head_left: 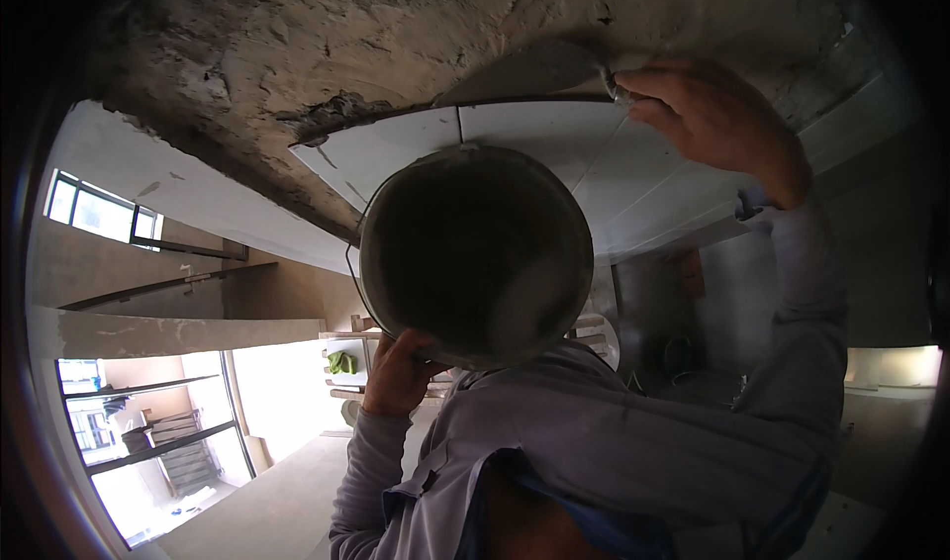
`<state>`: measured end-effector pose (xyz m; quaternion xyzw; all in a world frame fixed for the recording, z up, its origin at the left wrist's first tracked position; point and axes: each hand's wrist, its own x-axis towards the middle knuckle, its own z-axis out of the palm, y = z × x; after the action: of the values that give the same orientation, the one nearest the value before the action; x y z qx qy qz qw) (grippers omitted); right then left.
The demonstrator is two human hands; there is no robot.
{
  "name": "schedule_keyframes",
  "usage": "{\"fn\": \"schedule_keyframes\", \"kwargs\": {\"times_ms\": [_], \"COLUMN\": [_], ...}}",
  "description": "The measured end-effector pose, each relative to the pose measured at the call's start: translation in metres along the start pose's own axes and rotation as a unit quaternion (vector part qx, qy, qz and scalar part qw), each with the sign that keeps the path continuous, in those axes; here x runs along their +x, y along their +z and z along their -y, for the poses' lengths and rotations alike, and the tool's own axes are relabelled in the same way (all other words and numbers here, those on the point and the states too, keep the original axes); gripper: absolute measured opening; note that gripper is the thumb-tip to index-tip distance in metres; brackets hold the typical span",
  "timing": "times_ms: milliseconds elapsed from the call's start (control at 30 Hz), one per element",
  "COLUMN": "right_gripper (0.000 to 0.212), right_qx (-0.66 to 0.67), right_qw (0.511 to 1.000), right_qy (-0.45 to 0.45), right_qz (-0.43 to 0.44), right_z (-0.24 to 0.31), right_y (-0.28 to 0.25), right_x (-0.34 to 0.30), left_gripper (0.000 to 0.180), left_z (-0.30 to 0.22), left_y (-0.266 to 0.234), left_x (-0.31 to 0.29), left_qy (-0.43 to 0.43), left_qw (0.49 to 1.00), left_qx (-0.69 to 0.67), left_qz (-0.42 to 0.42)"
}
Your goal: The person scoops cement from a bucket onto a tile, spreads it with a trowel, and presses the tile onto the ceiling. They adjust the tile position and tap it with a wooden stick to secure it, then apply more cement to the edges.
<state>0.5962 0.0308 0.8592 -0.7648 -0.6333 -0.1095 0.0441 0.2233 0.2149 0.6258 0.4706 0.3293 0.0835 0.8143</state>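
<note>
A dark round bucket (559,253) with a thin wire handle is held up in front of me, its wide mouth facing the view. My left hand (398,374) grips it at the lower left, fingers partly hidden against its side. The inside is too dark to show what it holds. At the upper right, my right hand (717,115) is closed round the handle end of a trowel (539,68). The trowel's broad grey blade lies along rough brown mortar (396,36), just above the edge of the white tiles (396,140).
White tiled surface runs behind the bucket toward the right. A pale panel (168,164) lies at the left beside a ragged mortar edge. Lower left is a bright window opening (148,441) with dark bars. A green item (341,362) rests near wooden slats below the bucket.
</note>
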Motion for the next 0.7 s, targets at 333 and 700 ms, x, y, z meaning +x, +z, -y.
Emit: {"fn": "schedule_keyframes", "kwargs": {"times_ms": [333,700], "right_gripper": [0.029,0.027], "right_qx": [0.034,-0.232], "right_qw": [0.997,0.963], "right_qy": [0.032,-0.138], "right_qz": [0.065,-0.023], "right_z": [0.039,0.097], "right_y": [-0.05,0.101], "right_x": [-0.035,-0.044], "left_gripper": [0.026,0.023], "left_z": [-0.005,-0.021], "left_y": [0.007,0.022], "left_x": [-0.015,-0.032], "left_qy": [0.195,0.165], "left_qw": [0.939,0.943], "left_qx": [0.282,0.289], "left_qz": [0.014,0.002]}}
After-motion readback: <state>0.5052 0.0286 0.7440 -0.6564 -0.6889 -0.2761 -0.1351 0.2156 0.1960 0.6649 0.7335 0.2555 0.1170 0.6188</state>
